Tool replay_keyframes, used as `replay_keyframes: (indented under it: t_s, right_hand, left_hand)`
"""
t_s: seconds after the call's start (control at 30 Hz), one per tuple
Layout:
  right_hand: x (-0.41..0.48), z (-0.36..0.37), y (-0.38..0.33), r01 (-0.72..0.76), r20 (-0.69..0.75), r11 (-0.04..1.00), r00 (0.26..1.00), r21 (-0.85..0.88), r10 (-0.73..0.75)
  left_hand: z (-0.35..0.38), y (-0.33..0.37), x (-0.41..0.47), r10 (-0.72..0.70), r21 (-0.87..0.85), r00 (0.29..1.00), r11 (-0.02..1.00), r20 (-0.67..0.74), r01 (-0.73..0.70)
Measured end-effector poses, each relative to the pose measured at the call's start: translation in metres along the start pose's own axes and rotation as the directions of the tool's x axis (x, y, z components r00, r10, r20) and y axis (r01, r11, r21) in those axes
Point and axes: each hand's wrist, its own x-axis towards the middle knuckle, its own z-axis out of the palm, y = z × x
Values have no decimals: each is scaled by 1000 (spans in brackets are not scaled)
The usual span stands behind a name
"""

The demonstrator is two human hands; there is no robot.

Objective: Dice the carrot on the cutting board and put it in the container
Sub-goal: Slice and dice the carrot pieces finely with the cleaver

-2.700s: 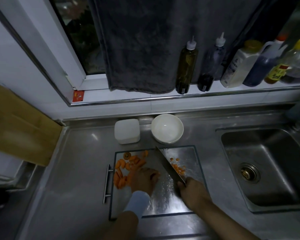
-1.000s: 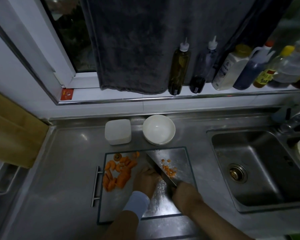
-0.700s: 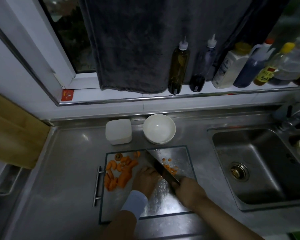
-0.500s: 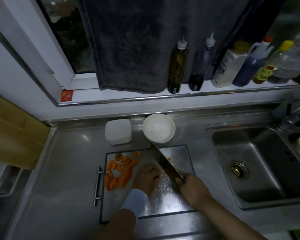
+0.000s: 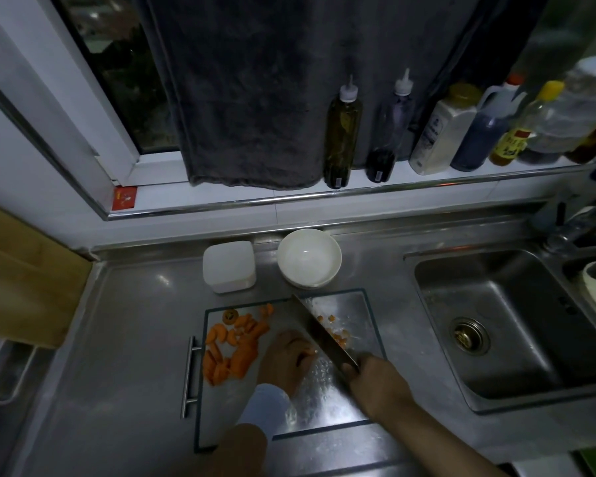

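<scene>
A steel cutting board (image 5: 324,404) lies on the counter. Orange carrot slices (image 5: 233,342) are piled on its left half. Small diced bits (image 5: 334,332) lie on its right half. My left hand (image 5: 284,358) curls over a carrot piece next to the blade, and the piece is mostly hidden under the fingers. My right hand (image 5: 377,380) grips the handle of a cleaver (image 5: 319,328), whose blade runs diagonally toward the board's far edge. A white square container (image 5: 228,265) and a white bowl (image 5: 308,258) stand just behind the board.
A deep sink (image 5: 506,325) is at the right with a tap (image 5: 572,228) behind it. Several bottles (image 5: 344,132) line the window ledge under a hanging dark towel (image 5: 255,98). A wooden board (image 5: 18,280) leans at the left.
The cleaver has been rising and falling beside my left hand across the frames. The pile of diced bits to the right of the blade stays put. The view shifted slightly.
</scene>
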Motion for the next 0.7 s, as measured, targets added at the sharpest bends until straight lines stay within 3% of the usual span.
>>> replay_keyframes:
  t_s: [0.4,0.7]
  right_hand:
    - [-12,23,-9,-29,-33,992,999,-122,25]
    - [6,35,-18,15,71,976,997,-219,0]
  left_hand:
    - [3,-8,2,9,0,1000,1000,-20,-9]
    - [5,-12,4,19,3,999,1000,46,-19]
